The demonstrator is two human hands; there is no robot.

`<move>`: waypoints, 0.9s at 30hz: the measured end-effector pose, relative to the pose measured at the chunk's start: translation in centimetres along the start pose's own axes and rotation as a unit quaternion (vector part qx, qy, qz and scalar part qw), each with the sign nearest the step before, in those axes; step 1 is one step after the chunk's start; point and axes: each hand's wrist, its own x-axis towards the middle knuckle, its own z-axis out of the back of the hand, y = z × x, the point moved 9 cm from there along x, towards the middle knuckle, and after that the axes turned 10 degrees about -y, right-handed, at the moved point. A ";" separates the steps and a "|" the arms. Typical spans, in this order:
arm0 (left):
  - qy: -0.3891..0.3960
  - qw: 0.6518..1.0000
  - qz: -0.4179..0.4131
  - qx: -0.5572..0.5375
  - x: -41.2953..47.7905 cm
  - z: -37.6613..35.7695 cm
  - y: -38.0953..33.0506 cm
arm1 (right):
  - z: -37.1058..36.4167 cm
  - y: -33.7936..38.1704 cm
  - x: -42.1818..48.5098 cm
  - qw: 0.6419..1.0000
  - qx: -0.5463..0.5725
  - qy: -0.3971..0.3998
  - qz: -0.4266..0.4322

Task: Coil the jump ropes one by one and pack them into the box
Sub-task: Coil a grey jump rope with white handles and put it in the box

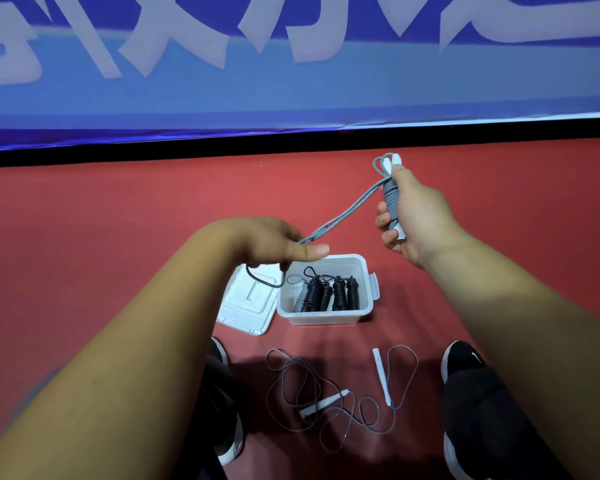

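Nearest the lens, lower left of frame: left forearm (136, 341), bare, running up and to the right. Beneath it, at lower centre-left, a black shoe with white sole (229, 441) is partly covered by the arm.

Left hand (274, 244), centre of frame: thumb extended flat, fingers curled under. A doubled strand of the grey jump rope (343, 216) is pinched between thumb and fingers. A dark loop of cord (264, 280) is seen hanging below this hand, over the lid.

White lid (246, 306): lying flat on the red floor (84, 220), touching the left side of the box.

White box (326, 318), centre, just below the left hand: open, with a latch tab on its right wall. Inside, several black coiled ropes (340, 292) are packed side by side; one grey coiled rope (300, 299) is against their left.

Lower centre, between the shoes: a loose grey rope (291, 379) is spread in tangled loops on the floor, uncoiled, with two white handles (321, 405) lying apart from each other.

From the left hand, the pinched strand is drawn taut, up and to the right, to the right hand (416, 216), upper right of centre. This hand is closed round the two white handles of the rope, held together upright, with grey cord wound round them in tight turns (390, 199). White handle tips are seen above and below the fist.

Right forearm (516, 323): lower right. Second black shoe (465, 362) beneath it.

Upper frame: blue banner (291, 91) with pale lettering, blurred, above a black strip.
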 end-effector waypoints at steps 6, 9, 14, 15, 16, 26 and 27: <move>-0.049 0.996 0.046 -0.061 0.9 -0.2 0.0 | -1.4 0.3 -0.8 0.995 -0.052 0.064 0.057; -0.081 0.996 0.025 -0.012 1.4 0.2 -0.3 | -2.6 0.9 -1.6 0.979 -0.133 0.091 0.128; -0.107 0.980 -0.067 -0.151 1.4 0.6 -3.0 | -3.5 1.3 -1.8 0.934 -0.262 0.075 0.232; -0.103 0.977 -0.080 -0.171 1.3 0.4 -3.3 | -3.5 1.3 -1.9 0.930 -0.269 0.076 0.238; -0.099 0.973 -0.089 -0.189 1.2 0.2 -3.6 | -3.5 1.3 -1.9 0.927 -0.276 0.075 0.244; -0.118 0.938 -0.111 -0.307 1.5 1.0 -3.9 | -3.0 2.3 -2.1 0.922 -0.268 0.080 0.267; -0.106 0.931 -0.111 -0.332 1.4 0.9 -4.2 | -3.1 2.3 -2.0 0.924 -0.265 0.085 0.263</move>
